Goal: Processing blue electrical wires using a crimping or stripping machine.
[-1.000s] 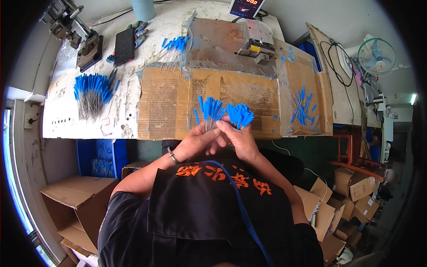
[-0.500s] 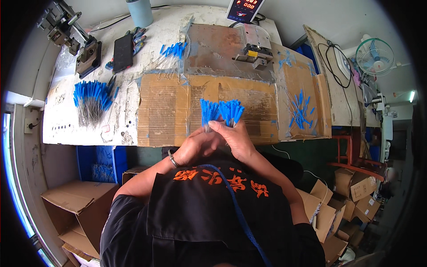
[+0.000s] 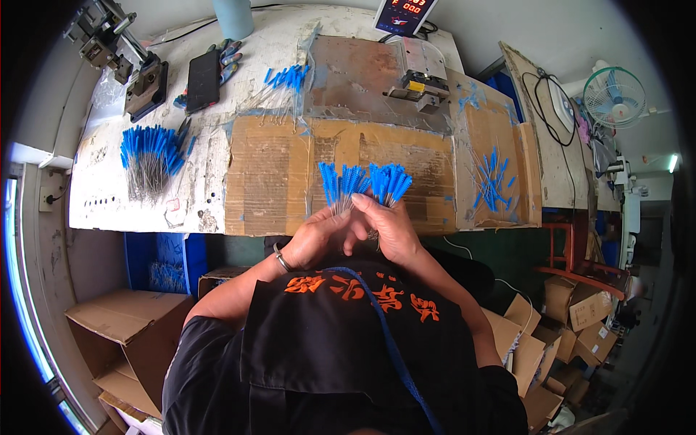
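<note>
Two bunches of small blue brushes on thin wire stems stand up side by side over the near edge of the worktable. My left hand (image 3: 313, 239) is closed round the wires of the left bunch (image 3: 339, 181), whose blue ends fan out unevenly. My right hand (image 3: 395, 230) grips the tighter right bunch (image 3: 390, 181), and its thumb reaches across to the left bunch's stems. The lower wire ends are mostly hidden by my fingers.
A large brush pile (image 3: 151, 152) lies at the left, a smaller one (image 3: 290, 77) farther back and scattered brushes (image 3: 493, 181) at the right. Behind are a phone (image 3: 203, 81), a hand press (image 3: 145, 87), a metal fixture (image 3: 420, 80) and a digital display (image 3: 403, 16).
The left bunch has fanned out to the left, and the right bunch has shifted a little to the right. Both hands keep their hold, with their fingers slightly moved.
</note>
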`<state>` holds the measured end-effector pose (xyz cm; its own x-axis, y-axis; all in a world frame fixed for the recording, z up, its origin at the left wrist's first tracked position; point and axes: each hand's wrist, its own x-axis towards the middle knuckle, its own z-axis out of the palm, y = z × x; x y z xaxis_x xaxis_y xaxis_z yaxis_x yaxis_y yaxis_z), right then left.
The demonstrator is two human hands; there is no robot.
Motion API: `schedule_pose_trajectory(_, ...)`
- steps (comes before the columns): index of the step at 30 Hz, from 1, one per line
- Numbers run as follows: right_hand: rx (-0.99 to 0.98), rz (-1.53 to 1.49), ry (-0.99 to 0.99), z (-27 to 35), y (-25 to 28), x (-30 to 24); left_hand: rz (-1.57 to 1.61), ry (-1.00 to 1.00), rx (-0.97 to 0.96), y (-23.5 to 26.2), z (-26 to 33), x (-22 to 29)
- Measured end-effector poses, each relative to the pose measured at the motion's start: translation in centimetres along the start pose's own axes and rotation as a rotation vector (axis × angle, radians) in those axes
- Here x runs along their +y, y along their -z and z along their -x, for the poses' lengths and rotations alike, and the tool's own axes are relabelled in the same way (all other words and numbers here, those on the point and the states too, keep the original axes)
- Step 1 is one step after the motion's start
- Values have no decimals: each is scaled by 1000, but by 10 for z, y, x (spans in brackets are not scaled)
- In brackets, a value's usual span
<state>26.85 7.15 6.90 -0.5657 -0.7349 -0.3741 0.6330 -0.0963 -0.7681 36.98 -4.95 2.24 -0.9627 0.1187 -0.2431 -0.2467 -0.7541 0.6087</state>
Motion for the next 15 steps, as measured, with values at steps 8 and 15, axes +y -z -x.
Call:
schedule_pose_trajectory(8,-16,9,18,2,7,0,42,24,-2,-1,-1,2)
schedule_pose_trajectory(15,-75,-142,-100,6,11,3,78,51,27,-2,-1,2)
